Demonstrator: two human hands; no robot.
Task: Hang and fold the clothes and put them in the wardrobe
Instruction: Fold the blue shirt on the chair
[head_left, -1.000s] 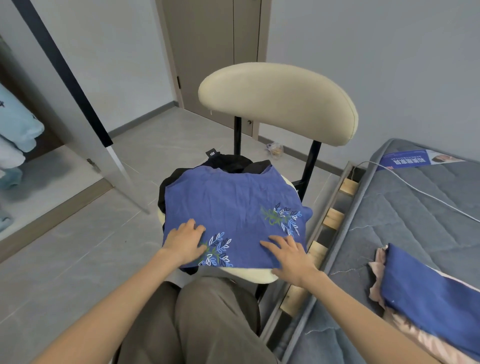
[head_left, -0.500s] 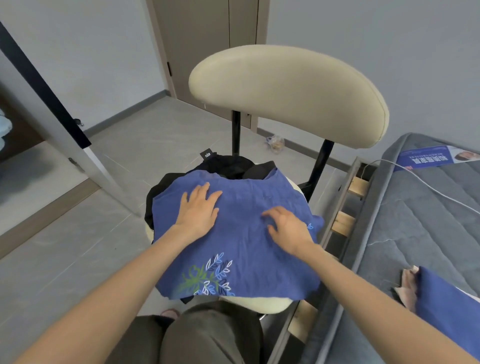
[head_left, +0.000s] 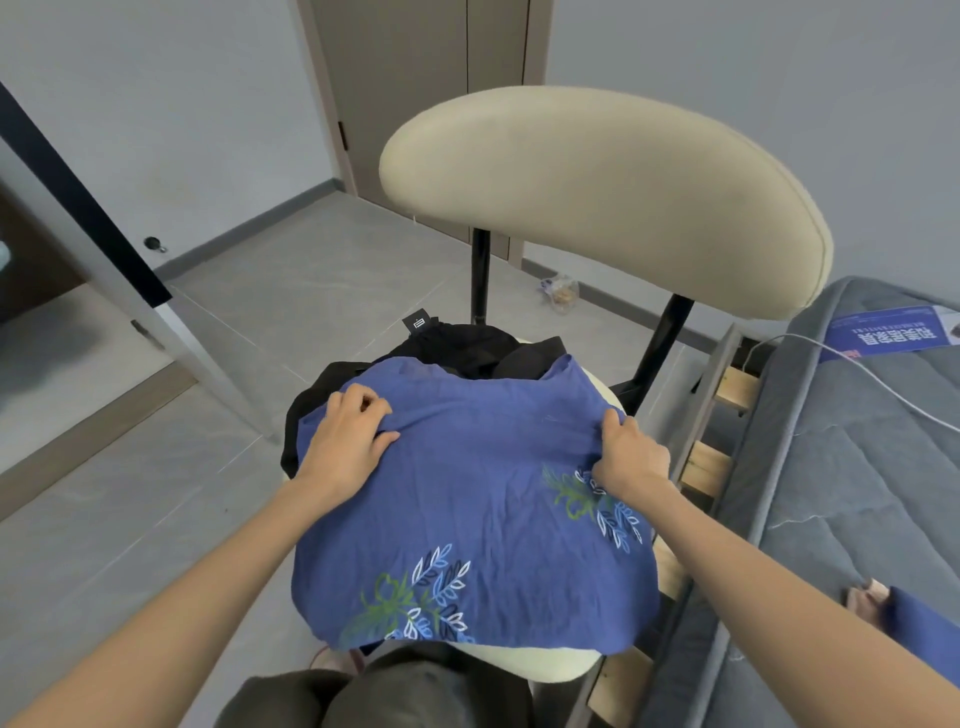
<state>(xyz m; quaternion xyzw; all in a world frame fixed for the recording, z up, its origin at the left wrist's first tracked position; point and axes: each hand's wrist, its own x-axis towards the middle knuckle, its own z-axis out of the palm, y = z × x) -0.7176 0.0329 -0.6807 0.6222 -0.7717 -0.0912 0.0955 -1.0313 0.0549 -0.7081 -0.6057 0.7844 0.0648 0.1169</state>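
- Both hands pinch bunched cloth near the far edge of the blue garment (head_left: 483, 499): the left hand (head_left: 345, 441) at its far-left part, the right hand (head_left: 631, 457) at its right edge.
- Grey mattress (head_left: 852, 467) lies at the right, with a white cable (head_left: 872, 376) across it.
- Cream chair (head_left: 597, 187) carries the blue garment spread over its seat (leaf embroidery in 2 places).
- Black clothing (head_left: 467, 345) lies under the garment, showing at the far side.
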